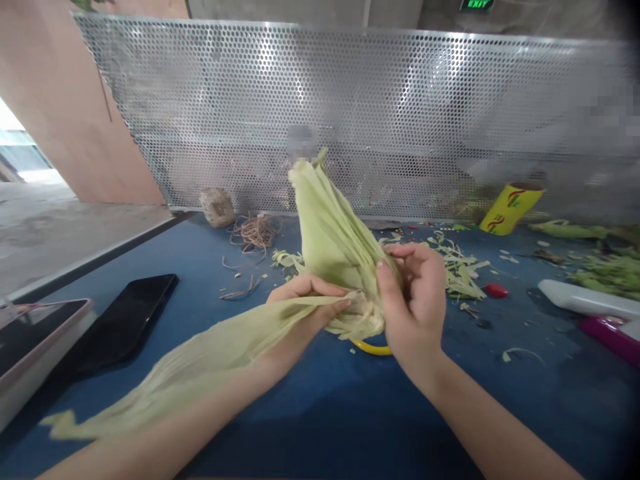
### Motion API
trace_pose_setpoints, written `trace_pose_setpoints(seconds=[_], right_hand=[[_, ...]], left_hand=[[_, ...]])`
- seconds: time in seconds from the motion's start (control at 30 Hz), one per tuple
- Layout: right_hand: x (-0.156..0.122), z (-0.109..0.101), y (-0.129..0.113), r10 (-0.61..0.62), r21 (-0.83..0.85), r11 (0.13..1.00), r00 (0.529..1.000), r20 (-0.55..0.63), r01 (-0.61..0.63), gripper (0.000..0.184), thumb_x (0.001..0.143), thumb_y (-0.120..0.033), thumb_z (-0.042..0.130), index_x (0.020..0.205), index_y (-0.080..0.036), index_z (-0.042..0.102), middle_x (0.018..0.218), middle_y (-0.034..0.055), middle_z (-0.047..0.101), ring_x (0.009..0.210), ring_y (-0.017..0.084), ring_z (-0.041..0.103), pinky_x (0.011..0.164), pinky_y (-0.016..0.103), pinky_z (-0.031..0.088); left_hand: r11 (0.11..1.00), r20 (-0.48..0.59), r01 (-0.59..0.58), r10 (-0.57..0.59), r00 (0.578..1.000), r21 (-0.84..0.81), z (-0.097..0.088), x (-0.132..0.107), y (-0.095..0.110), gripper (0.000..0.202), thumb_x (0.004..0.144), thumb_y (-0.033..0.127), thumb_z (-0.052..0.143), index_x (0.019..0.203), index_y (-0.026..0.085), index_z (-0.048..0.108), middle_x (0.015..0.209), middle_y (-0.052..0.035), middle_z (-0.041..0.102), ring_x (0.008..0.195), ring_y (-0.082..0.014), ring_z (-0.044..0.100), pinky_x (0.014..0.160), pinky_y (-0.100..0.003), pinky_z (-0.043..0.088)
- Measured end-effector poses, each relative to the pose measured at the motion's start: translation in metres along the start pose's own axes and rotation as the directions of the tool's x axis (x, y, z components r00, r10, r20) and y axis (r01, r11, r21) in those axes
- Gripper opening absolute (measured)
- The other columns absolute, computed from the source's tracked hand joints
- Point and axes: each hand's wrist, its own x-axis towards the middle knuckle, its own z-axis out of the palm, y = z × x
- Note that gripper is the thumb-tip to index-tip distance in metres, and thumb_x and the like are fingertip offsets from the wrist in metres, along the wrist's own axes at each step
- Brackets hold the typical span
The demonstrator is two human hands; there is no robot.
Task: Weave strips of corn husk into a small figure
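Observation:
I hold an ear of corn in its pale green husk (327,233) upright above a blue table (320,413). My right hand (417,300) is wrapped round the base of the ear. My left hand (305,307) pinches a long husk leaf (200,360) that is peeled down and trails toward the lower left over my forearm. A yellow ring (373,348) lies on the table just under my hands.
Husk scraps (460,267) and corn silk (253,233) litter the table behind the ear. A black phone (130,320) and a tablet (35,340) lie at left. A red piece (497,290), a white tool (585,300), a yellow packet (510,207) sit right. A perforated metal screen (350,113) stands behind.

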Motion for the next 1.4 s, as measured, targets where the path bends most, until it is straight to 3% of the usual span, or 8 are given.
trace_pose_setpoints(seconds=[0.13,0.4,0.6,0.77,0.87,1.0,1.23,1.4], right_hand=[[-0.003,0.001,0.003,-0.157,-0.06,0.985,0.986,0.053,0.16,0.026,0.076,-0.011,0.05,0.098,-0.021,0.041,0.096,0.006,0.049,0.094,0.018,0.051,0.079,0.035,0.043],[0.0,0.01,-0.002,0.296,0.113,0.95,0.955,-0.04,-0.29,0.012,0.08,-0.025,0.048,0.091,-0.023,0.041,0.075,-0.0008,0.047,0.063,0.012,0.05,0.056,0.026,0.043],[-0.001,0.013,0.003,0.416,0.202,0.894,0.908,-0.045,-0.399,0.012,0.081,-0.029,0.046,0.088,-0.021,0.041,0.077,0.0008,0.051,0.067,0.013,0.053,0.06,0.028,0.044],[-0.004,0.011,0.008,0.097,0.024,0.995,0.992,-0.085,-0.096,0.016,0.081,-0.018,0.046,0.096,-0.021,0.04,0.086,0.0037,0.049,0.076,0.015,0.054,0.067,0.03,0.045],[-0.006,0.01,0.009,-0.123,-0.061,0.991,0.991,-0.06,0.119,0.024,0.078,-0.012,0.046,0.099,-0.022,0.04,0.096,0.0061,0.046,0.091,0.017,0.051,0.078,0.034,0.043],[-0.007,0.009,0.008,-0.285,-0.061,0.957,0.959,0.015,0.285,0.032,0.076,-0.007,0.045,0.103,-0.022,0.039,0.098,0.0072,0.044,0.099,0.019,0.048,0.081,0.037,0.043],[-0.008,0.007,0.004,-0.369,-0.131,0.917,0.926,0.079,0.377,0.032,0.075,-0.009,0.046,0.103,-0.021,0.04,0.095,0.0078,0.046,0.093,0.021,0.05,0.079,0.042,0.043],[-0.006,0.009,0.004,-0.248,-0.179,0.953,0.969,0.012,0.246,0.025,0.078,-0.012,0.045,0.101,-0.022,0.04,0.096,0.007,0.046,0.094,0.019,0.05,0.079,0.038,0.043]], left_hand=[[1.0,0.069,-0.002,0.002,0.998,0.002,-0.001,0.002,-0.001,0.026,0.053,0.011,0.074,0.077,0.018,0.066,0.073,0.0007,0.071,0.068,-0.0142,0.065,0.063,-0.019,0.052],[0.998,-0.136,-0.006,0.015,0.991,0.062,0.001,-0.008,0.0,0.009,0.055,0.019,0.075,0.061,0.022,0.071,0.067,0.0036,0.072,0.065,-0.0125,0.066,0.061,-0.015,0.053],[0.988,-0.108,-0.157,0.155,0.982,-0.009,0.003,-0.011,0.0,0.008,0.056,0.018,0.075,0.058,0.025,0.069,0.069,0.0052,0.072,0.071,-0.0142,0.066,0.071,-0.02,0.053],[0.989,-0.127,0.006,0.013,0.992,0.146,0.0,-0.003,0.001,0.022,0.054,0.022,0.076,0.076,0.022,0.071,0.079,-0.0014,0.072,0.078,-0.0215,0.066,0.075,-0.029,0.053],[0.995,-0.046,-0.048,0.052,0.998,0.087,-0.001,0.001,-0.006,0.038,0.057,0.018,0.074,0.094,0.021,0.067,0.092,-0.0033,0.071,0.083,-0.0216,0.065,0.078,-0.03,0.052],[0.969,0.049,-0.201,0.196,0.979,0.144,-0.003,0.004,-0.017,0.022,0.065,0.02,0.068,0.087,0.021,0.068,0.088,-0.0012,0.07,0.083,-0.02,0.064,0.075,-0.026,0.051],[0.929,0.181,-0.235,0.188,0.965,0.287,-0.009,0.002,-0.008,0.016,0.072,0.023,0.061,0.087,0.02,0.066,0.086,-0.0019,0.069,0.078,-0.0187,0.063,0.071,-0.025,0.049],[0.853,0.172,-0.346,0.301,0.938,0.391,-0.008,0.002,-0.014,0.029,0.071,0.024,0.061,0.1,0.02,0.063,0.088,-0.0038,0.069,0.077,-0.0199,0.064,0.074,-0.027,0.049]])
